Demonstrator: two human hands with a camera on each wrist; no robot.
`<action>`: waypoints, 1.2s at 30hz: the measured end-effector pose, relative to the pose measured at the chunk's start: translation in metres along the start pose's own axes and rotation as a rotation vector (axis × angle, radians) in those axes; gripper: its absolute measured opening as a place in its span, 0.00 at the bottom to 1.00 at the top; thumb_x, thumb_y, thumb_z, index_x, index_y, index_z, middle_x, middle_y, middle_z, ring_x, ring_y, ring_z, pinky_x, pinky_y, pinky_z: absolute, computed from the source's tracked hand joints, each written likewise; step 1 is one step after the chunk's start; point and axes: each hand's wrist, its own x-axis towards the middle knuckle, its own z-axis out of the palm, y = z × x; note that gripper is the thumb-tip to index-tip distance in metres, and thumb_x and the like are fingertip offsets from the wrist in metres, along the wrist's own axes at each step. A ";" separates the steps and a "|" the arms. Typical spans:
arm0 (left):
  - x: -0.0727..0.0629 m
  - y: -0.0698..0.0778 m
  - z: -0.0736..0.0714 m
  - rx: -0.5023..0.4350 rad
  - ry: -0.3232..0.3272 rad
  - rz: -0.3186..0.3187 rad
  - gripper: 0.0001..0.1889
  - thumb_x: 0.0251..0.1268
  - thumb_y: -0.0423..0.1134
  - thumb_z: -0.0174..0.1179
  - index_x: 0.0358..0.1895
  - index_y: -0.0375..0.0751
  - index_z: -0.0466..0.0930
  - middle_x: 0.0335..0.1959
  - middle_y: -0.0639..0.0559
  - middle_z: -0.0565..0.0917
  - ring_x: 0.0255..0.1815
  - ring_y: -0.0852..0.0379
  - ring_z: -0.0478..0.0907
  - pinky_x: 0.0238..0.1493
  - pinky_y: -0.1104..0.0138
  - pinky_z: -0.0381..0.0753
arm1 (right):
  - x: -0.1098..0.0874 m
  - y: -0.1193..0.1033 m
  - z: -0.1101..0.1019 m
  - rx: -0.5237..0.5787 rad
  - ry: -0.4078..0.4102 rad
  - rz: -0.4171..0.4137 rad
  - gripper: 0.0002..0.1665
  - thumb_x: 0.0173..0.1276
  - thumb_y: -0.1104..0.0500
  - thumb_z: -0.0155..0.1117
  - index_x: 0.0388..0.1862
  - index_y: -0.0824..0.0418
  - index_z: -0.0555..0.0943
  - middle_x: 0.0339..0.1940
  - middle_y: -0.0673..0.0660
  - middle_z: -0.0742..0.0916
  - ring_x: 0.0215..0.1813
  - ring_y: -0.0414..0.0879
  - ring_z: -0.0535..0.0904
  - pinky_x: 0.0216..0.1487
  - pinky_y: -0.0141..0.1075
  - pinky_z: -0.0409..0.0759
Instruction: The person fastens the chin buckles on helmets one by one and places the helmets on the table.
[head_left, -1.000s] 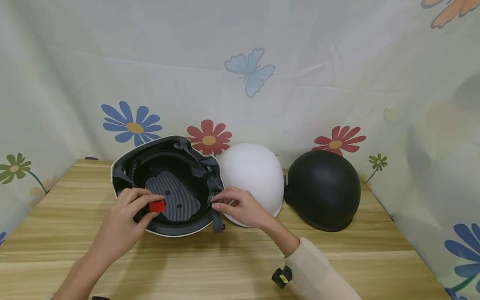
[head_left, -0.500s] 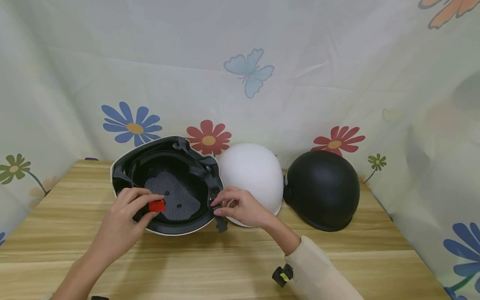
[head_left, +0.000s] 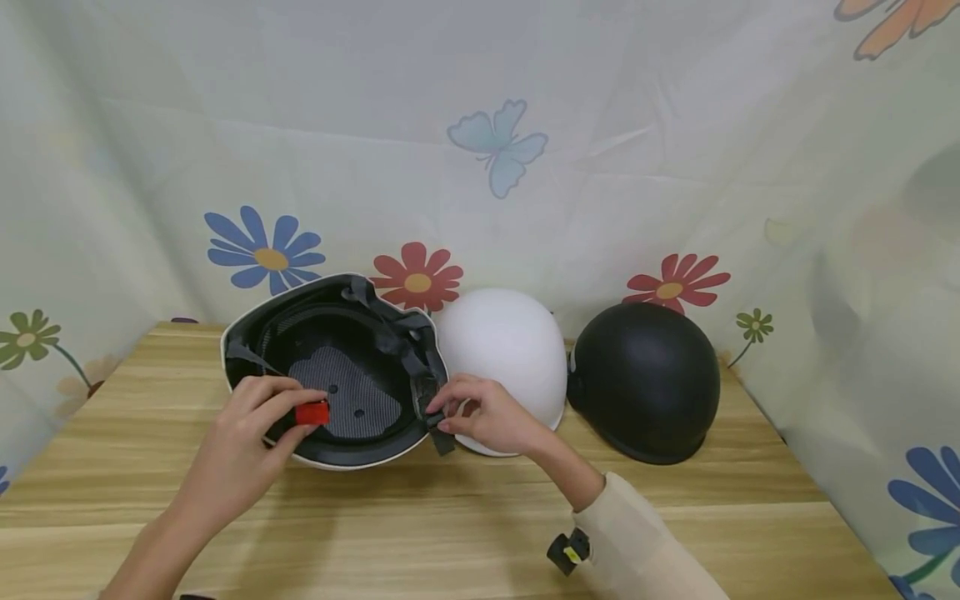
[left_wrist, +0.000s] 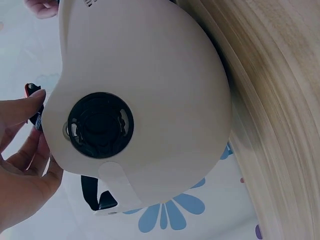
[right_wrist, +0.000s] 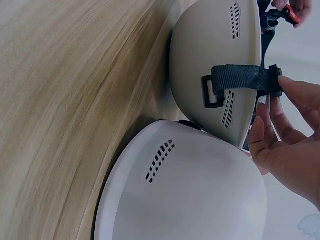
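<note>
A white helmet [head_left: 352, 408] lies upturned on the table, its black padded inside and straps facing me. At its near left rim, my left hand [head_left: 243, 437] pinches a red and black buckle [head_left: 312, 412] between thumb and fingers. My right hand [head_left: 483, 412] is at the right rim, pinching a black plastic slider [right_wrist: 274, 80] on the chin strap [right_wrist: 240, 77]. The strap's loose end hangs over the outside of the shell, with a black rectangular loop [right_wrist: 212, 91] beside it. The left wrist view shows a round black disc [left_wrist: 100, 125] on the shell's outer side.
A second white helmet [head_left: 502, 358] stands dome up against the right side of the upturned one. Right of it is a black helmet [head_left: 645, 379], also dome up. All are on a wooden table [head_left: 420, 533] before a flowered cloth backdrop [head_left: 600, 108].
My right fingers have shifted slightly down and right with the strap, whose loose end has swung to the right. My left hand stays nearly still, holding the red and black buckle.
</note>
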 end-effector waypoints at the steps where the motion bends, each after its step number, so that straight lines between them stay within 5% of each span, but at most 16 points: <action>1: 0.000 0.000 0.000 0.000 0.000 0.001 0.25 0.26 0.18 0.73 0.37 0.39 0.83 0.38 0.49 0.77 0.41 0.54 0.68 0.41 0.79 0.64 | 0.000 0.000 0.000 0.001 0.003 -0.003 0.10 0.56 0.70 0.65 0.39 0.67 0.80 0.36 0.56 0.79 0.34 0.41 0.75 0.36 0.33 0.77; 18: 0.000 0.007 0.001 -0.001 -0.007 -0.028 0.28 0.30 0.22 0.73 0.44 0.41 0.81 0.39 0.50 0.78 0.40 0.55 0.74 0.45 0.89 0.61 | 0.000 0.002 0.008 -0.009 0.087 -0.069 0.13 0.52 0.71 0.68 0.38 0.66 0.78 0.35 0.57 0.78 0.32 0.46 0.76 0.35 0.33 0.78; 27: 0.001 0.012 0.001 -0.021 -0.017 -0.030 0.25 0.30 0.22 0.73 0.40 0.39 0.81 0.39 0.51 0.78 0.36 0.57 0.77 0.38 0.88 0.68 | 0.003 -0.001 0.011 -0.045 0.163 0.006 0.14 0.51 0.72 0.69 0.35 0.66 0.76 0.34 0.55 0.77 0.34 0.44 0.74 0.36 0.36 0.78; 36: 0.003 0.019 0.005 -0.053 -0.023 -0.029 0.25 0.29 0.20 0.72 0.39 0.38 0.81 0.37 0.51 0.77 0.35 0.58 0.76 0.38 0.87 0.69 | 0.004 -0.005 0.010 -0.010 0.119 0.005 0.15 0.53 0.72 0.67 0.39 0.66 0.74 0.37 0.57 0.78 0.37 0.46 0.74 0.40 0.40 0.78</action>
